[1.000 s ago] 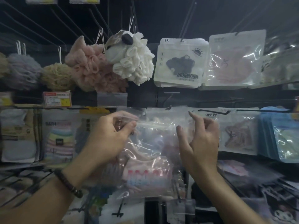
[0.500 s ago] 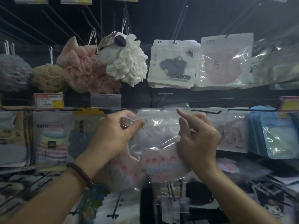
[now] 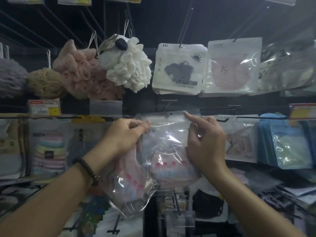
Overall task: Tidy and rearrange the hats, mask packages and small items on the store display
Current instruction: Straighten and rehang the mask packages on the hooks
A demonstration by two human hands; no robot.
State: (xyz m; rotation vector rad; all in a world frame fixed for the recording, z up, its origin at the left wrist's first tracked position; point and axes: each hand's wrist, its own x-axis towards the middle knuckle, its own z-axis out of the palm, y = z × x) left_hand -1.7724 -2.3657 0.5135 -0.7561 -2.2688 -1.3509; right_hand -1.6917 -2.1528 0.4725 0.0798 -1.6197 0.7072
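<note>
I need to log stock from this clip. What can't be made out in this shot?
Head view:
Clear plastic mask package: print lost to glare and blur; left hand and right hand cover its sides.
Red-and-yellow price tag: cut by the right edge, text blurred.
Grey mesh bath pouf: cut by the left edge.

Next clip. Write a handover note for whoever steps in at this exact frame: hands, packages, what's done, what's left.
Left hand: pinches the top left edge of the clear mask package.
Right hand: pinches its top right edge.
The package is held up before the middle row, hang hole on top, not seen on a peg. A second clear package sags below the left hand; what holds it is unclear.
Done: the white mask packages and pink mask packages hang on upper pegs.
Left: probably hanging the held package.
</note>
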